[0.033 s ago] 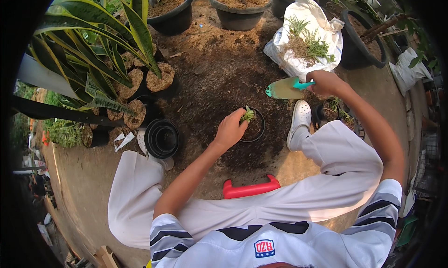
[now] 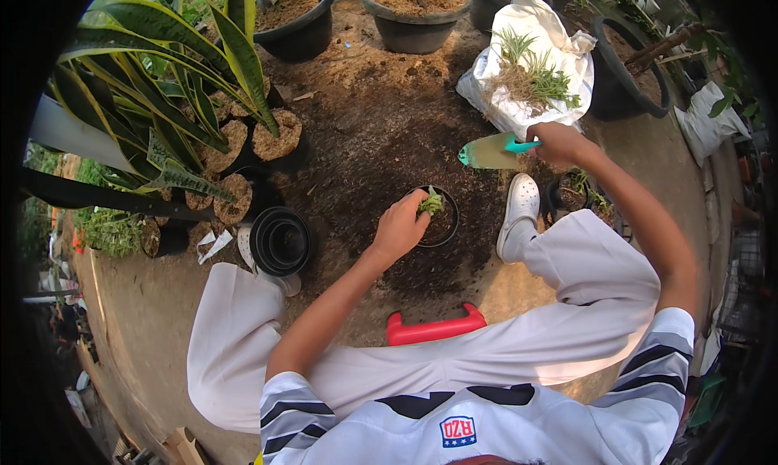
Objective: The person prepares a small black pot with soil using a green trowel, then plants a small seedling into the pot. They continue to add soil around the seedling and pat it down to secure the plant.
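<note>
The left hand (image 2: 399, 222) holds a small green plant (image 2: 432, 202) between its fingers, and the fingers are bent in close together. The plant is at the round black pot (image 2: 456, 223), with its leaves over the pot's left side. I cannot tell if its bottom touches the dirt inside. The right hand (image 2: 561, 144) is up past the pot and to its right. Its fingers are wrapped around the green handle of a trowel (image 2: 489, 153). The trowel's flat blade points left and is apart from the pot. Dark loose dirt (image 2: 356, 161) is spread on the ground all around the pot. To the left of the pot is a stack of black pots (image 2: 301, 242), one inside another. Farther left and past the pot are tall striped leaves (image 2: 243, 68). Far past the pot, on the right, a white sack (image 2: 525, 19) has more green plants (image 2: 541, 84) on it. A white shoe (image 2: 519, 214) is right of the pot, and a red plastic thing (image 2: 436, 330) is on the near side of it.
</note>
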`<act>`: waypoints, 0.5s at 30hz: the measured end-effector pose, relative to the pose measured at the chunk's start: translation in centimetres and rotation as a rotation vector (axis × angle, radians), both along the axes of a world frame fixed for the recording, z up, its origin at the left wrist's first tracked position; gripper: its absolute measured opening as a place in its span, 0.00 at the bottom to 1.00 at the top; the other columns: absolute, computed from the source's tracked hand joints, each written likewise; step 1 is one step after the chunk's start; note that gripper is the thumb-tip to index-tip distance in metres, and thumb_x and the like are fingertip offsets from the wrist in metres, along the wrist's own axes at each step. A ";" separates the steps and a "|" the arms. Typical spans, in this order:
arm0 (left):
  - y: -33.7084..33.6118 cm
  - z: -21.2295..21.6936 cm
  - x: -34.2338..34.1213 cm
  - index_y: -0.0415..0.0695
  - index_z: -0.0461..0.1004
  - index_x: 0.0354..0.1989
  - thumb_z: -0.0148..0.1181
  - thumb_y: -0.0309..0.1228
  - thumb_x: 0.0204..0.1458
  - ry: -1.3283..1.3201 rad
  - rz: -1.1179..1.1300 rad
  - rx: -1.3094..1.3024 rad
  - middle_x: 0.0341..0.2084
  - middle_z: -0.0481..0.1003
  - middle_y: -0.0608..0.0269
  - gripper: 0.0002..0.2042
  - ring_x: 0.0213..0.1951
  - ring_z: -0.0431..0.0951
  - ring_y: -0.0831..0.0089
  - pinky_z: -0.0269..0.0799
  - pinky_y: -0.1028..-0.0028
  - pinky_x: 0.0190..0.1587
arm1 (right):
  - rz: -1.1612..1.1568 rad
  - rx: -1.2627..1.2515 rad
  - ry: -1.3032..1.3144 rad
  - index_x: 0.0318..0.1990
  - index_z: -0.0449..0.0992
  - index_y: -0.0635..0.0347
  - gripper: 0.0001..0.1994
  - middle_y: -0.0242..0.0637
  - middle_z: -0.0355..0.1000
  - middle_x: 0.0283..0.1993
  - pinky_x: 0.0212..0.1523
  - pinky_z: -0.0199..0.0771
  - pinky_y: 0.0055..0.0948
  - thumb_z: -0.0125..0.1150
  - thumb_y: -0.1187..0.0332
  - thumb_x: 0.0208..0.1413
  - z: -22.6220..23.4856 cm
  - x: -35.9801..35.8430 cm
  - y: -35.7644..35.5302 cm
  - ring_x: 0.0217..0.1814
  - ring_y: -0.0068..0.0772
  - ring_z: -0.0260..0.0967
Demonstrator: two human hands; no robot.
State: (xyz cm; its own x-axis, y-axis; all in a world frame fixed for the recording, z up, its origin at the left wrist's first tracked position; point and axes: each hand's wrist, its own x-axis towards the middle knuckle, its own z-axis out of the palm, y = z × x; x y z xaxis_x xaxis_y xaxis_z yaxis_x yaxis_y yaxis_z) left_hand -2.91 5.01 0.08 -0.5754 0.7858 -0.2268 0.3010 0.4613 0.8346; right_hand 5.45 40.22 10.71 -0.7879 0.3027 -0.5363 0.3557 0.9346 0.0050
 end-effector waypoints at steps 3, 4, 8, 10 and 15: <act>0.2 0.0 0.6 0.41 0.67 0.50 0.61 0.27 0.58 0.111 -0.068 -0.049 0.43 0.78 0.46 0.14 0.46 0.79 0.42 0.72 0.50 0.43 | -0.011 -0.087 0.048 0.50 0.81 0.54 0.16 0.46 0.80 0.47 0.50 0.76 0.45 0.68 0.61 0.56 -7.1 -0.9 2.9 0.51 0.49 0.78; 0.1 -0.1 0.7 0.41 0.66 0.51 0.62 0.27 0.57 0.085 -0.075 -0.050 0.43 0.78 0.46 0.15 0.46 0.79 0.42 0.72 0.50 0.43 | -0.020 -0.126 0.063 0.51 0.81 0.54 0.17 0.45 0.80 0.48 0.51 0.76 0.46 0.67 0.60 0.56 -9.5 -1.5 3.3 0.52 0.49 0.78; 0.3 -0.4 1.0 0.44 0.64 0.54 0.63 0.26 0.57 -0.021 -0.090 -0.041 0.44 0.78 0.48 0.19 0.47 0.79 0.42 0.73 0.50 0.45 | -0.129 -0.213 0.178 0.52 0.80 0.52 0.17 0.44 0.80 0.50 0.54 0.76 0.45 0.67 0.58 0.57 -17.5 -2.6 3.0 0.55 0.48 0.77; 0.1 -0.1 1.2 0.44 0.64 0.55 0.63 0.26 0.57 -0.027 -0.082 -0.014 0.45 0.78 0.49 0.19 0.48 0.78 0.43 0.74 0.50 0.46 | -0.241 -0.193 0.171 0.53 0.79 0.50 0.17 0.43 0.80 0.52 0.56 0.75 0.45 0.66 0.57 0.58 -19.9 -3.9 0.7 0.57 0.47 0.77; 0.5 0.6 2.3 0.45 0.69 0.54 0.61 0.25 0.56 0.099 -0.112 0.112 0.50 0.77 0.52 0.17 0.51 0.78 0.49 0.74 0.56 0.50 | -0.416 -0.274 0.210 0.55 0.79 0.47 0.17 0.41 0.80 0.53 0.58 0.75 0.49 0.65 0.58 0.59 -24.9 -5.1 -5.8 0.58 0.47 0.77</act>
State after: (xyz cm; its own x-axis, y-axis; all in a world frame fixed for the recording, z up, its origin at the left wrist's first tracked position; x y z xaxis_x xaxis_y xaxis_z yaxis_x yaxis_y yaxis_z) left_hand -0.62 5.52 0.66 -0.4976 0.8636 -0.0809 0.4284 0.3258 0.8428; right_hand 0.30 34.38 -14.22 -0.7304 0.4829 -0.4830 0.6628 0.6717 -0.3308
